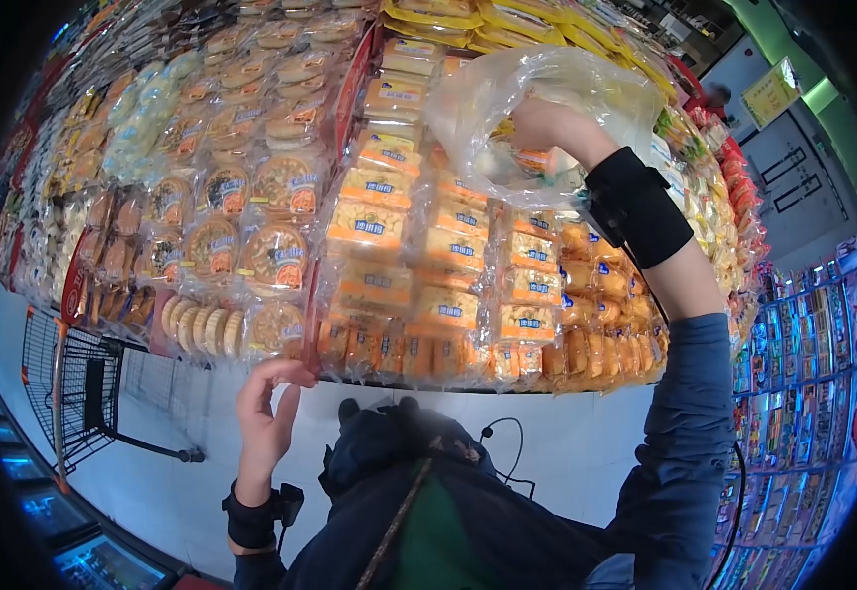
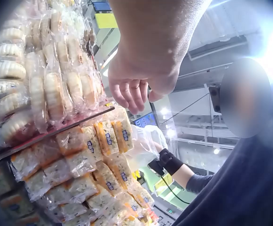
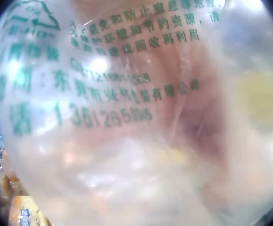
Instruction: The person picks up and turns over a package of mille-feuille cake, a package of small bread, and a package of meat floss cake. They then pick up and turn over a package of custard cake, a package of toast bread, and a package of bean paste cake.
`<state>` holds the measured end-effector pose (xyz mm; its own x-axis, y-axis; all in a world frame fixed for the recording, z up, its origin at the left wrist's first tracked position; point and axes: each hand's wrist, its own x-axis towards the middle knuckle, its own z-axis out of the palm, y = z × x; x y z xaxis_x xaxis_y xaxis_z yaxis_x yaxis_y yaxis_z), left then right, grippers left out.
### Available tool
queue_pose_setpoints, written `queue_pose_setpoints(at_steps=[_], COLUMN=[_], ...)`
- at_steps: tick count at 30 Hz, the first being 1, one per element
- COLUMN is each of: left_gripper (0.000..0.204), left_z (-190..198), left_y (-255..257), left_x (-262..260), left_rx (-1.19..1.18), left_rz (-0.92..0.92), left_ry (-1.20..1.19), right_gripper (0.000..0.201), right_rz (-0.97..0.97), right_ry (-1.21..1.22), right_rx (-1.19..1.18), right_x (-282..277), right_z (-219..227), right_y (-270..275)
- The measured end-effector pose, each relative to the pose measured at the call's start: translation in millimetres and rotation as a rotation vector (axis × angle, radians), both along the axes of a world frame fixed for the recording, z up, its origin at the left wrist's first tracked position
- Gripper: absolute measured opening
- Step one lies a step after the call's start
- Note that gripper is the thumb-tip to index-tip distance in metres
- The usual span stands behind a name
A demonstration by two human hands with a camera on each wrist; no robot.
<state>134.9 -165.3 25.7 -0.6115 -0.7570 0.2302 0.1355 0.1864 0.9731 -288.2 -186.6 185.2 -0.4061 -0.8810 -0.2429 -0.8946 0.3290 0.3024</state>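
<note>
My right hand [image 1: 544, 126] is inside the mouth of a clear plastic bag [image 1: 458, 108], over the rows of wrapped snacks. The bag's film hides most of its fingers, and I cannot tell what they hold. Green print on the bag [image 3: 103, 89] fills the right wrist view, with the hand blurred behind it. My left hand [image 1: 269, 408] hovers by the front edge of the display, near wrapped round biscuits [image 1: 276, 324]. Its fingers [image 2: 132, 92] are loosely bent with nothing in them.
Wrapped orange-and-white snack packs [image 1: 369, 224] fill the display's middle, with yellow packs [image 1: 507, 25] behind. A red divider [image 1: 318, 295] runs beside the round biscuits. A shopping cart [image 1: 84, 383] stands at lower left. Lit shelves [image 1: 802, 344] line the right.
</note>
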Motion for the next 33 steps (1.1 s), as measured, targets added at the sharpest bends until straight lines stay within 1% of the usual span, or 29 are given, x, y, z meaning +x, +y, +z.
queue_pose_setpoints(at_steps=[2,5,8,11,14,17,20,23,26,29,32,33], left_gripper=[0.028,0.028,0.028,0.028,0.028,0.028,0.027,0.027,0.026,0.026,0.026,0.026], left_z=[0,0,0,0,1,1,1,0,1,1,-1,-1], left_y=[0,0,0,0,0,1,1,2,3,4,5,5], left_x=[0,-1,-2,-3,-3,-2,-1,-1,-2,-1,-1,0], left_rx=[0.010,0.021,0.030,0.022,0.001,-0.001,-0.001,0.003,0.008,0.009,0.012,0.011], left_rz=[0.000,-0.005,-0.003,-0.004,-0.008,-0.009,-0.010,-0.010,-0.013,-0.012,-0.011,-0.011], left_ry=[-0.004,-0.010,-0.014,-0.012,-0.006,-0.010,-0.013,-0.011,-0.008,-0.006,-0.007,-0.009], right_gripper=[0.023,0.024,0.027,0.030,0.035,0.037,0.046,0.039,0.041,0.041,0.046,0.046], right_rz=[-0.092,-0.096,-0.065,-0.064,-0.107,-0.138,-0.030,-0.322,-0.453,-0.298,-0.236,-0.220], right_ry=[0.011,0.094,-0.010,-0.127,-0.040,-0.071,-0.385,-0.484,-0.566,-0.402,-0.318,-0.321], right_rx=[0.055,0.210,0.142,0.119,0.141,0.172,-0.011,-0.025,-0.038,-0.003,-0.008,0.020], right_x=[12,-21,-33,-58,-54,-58,-117,-81,-87,-86,-102,-102], right_z=[12,-10,-17,-33,-30,-37,-80,-44,-40,-47,-71,-71], right_y=[10,5,8,9,19,24,24,28,29,30,30,29])
